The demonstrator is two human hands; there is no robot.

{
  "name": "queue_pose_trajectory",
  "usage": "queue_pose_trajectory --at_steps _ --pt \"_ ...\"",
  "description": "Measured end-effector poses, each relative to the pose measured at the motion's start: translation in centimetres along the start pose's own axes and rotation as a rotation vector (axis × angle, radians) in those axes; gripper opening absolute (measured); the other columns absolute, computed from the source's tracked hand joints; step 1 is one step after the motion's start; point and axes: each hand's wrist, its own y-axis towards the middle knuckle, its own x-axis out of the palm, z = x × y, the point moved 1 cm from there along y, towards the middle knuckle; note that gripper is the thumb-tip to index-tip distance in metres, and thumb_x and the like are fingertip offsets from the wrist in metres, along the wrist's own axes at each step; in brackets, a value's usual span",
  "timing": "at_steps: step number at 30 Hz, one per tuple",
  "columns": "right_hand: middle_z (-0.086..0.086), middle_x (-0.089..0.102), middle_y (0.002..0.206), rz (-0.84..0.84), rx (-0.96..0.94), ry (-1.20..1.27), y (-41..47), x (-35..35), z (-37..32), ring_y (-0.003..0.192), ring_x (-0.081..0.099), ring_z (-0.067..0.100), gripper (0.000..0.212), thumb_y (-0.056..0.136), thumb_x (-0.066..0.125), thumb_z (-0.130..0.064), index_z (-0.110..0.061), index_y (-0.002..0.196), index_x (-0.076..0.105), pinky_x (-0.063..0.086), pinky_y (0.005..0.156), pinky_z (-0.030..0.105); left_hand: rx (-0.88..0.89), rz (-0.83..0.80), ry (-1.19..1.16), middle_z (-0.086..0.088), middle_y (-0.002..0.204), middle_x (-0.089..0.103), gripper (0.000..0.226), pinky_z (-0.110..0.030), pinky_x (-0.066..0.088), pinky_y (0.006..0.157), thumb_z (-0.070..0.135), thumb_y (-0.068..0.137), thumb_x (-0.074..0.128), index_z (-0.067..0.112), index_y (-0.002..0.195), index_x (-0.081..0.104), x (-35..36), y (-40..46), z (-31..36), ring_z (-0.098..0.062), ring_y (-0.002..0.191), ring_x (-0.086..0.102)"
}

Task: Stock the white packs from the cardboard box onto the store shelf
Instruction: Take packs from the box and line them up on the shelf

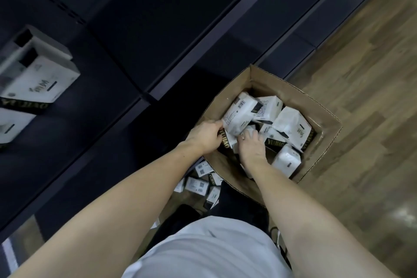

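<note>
A shop aisle. Dark metal store shelving (140, 36) runs beside a wood-look floor (361, 79), with identical white packs (38, 79) faced up on it. An open cardboard box (320, 142) of the same packs stands just beside the shelving.

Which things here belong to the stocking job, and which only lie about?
Job: cardboard box; white packs in it; pack gripped by left hand and right hand; dark shelf; packs already shelved.

Lying about: loose packs on floor; wooden floor.
</note>
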Motion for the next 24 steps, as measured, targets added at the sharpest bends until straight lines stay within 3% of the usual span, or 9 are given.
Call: queue_pose_trajectory --at_steps 3,6,9,12,15,18,21,24 --pt "0.010 0.039 0.137 -0.015 0.005 -0.066 -0.4 0.0 0.3 0.128 0.034 0.033 0.043 0.090 0.057 -0.023 -0.018 0.133 0.055 0.024 0.110 0.045 0.001 0.018 -0.006 -0.008 0.117 0.061 0.026 -0.043 0.054 0.083 0.022 0.091 0.053 0.015 0.116 0.057 0.1 -0.6 -0.1 -0.030 0.104 0.059" --pt "0.009 0.048 0.136 -0.076 -0.034 -0.069 -0.9 -0.4 1.0 0.129 0.040 0.033 0.057 0.083 0.063 -0.013 -0.018 0.138 0.047 0.027 0.110 0.045 0.011 0.026 -0.028 -0.008 0.116 0.061 0.026 -0.043 0.054 0.083 0.020 0.089 0.054 0.015 0.114 0.058 0.2 -1.0 0.0 -0.030 0.103 0.060" --pt "0.007 0.056 0.132 -0.061 0.007 0.095 -1.4 -1.7 1.9 0.125 0.047 0.032 0.062 0.079 0.065 -0.010 -0.017 0.136 0.042 0.038 0.104 0.042 0.021 0.018 -0.054 -0.007 0.113 0.060 0.024 -0.042 0.053 0.082 0.021 0.088 0.055 0.016 0.111 0.058 -0.3 -1.4 0.4 -0.030 0.101 0.059" --pt "0.005 0.061 0.125 0.001 0.083 0.324 -1.7 -4.7 2.6 0.118 0.054 0.031 0.070 0.070 0.080 -0.025 -0.020 0.131 0.045 0.047 0.095 0.042 0.014 0.004 -0.088 -0.005 0.117 0.058 0.027 -0.042 0.053 0.085 0.023 0.089 0.058 0.018 0.115 0.056 -1.4 -1.7 1.0 -0.028 0.102 0.059" --pt "0.007 0.060 0.132 0.045 0.095 0.533 -2.2 -8.8 3.0 0.118 0.056 0.028 0.086 0.069 0.087 -0.029 -0.020 0.143 0.044 0.050 0.089 0.038 0.024 0.012 -0.129 -0.006 0.117 0.057 0.029 -0.042 0.052 0.087 0.024 0.088 0.063 0.017 0.114 0.053 -3.2 -1.7 1.8 -0.027 0.105 0.058" --pt "0.004 0.057 0.138 0.102 0.063 0.647 -2.8 -12.9 3.5 0.110 0.061 0.025 0.090 0.069 0.088 -0.032 -0.022 0.146 0.043 0.050 0.082 0.033 0.025 0.010 -0.145 -0.005 0.123 0.053 0.048 -0.044 0.051 0.092 0.028 0.083 0.072 0.015 0.123 0.049 -5.1 -1.4 2.4 -0.026 0.111 0.054" --pt "0.001 0.056 0.141 0.174 0.004 0.598 -3.4 -16.9 4.1 0.123 0.056 0.024 0.087 0.064 0.091 -0.039 -0.024 0.139 0.050 0.048 0.094 0.036 0.029 -0.010 -0.136 -0.001 0.126 0.049 0.081 -0.042 0.050 0.097 0.038 0.067 0.087 0.019 0.132 0.043 -7.2 -1.1 2.8 -0.022 0.114 0.050" --pt "-0.002 0.057 0.136 0.213 -0.056 0.627 -4.2 -20.8 4.6 0.125 0.053 0.021 0.083 0.061 0.093 -0.039 -0.026 0.134 0.055 0.046 0.098 0.035 0.060 0.035 -0.160 0.001 0.123 0.049 0.090 -0.042 0.050 0.096 0.036 0.061 0.091 0.022 0.133 0.040 -9.8 -1.1 3.4 -0.021 0.112 0.050"
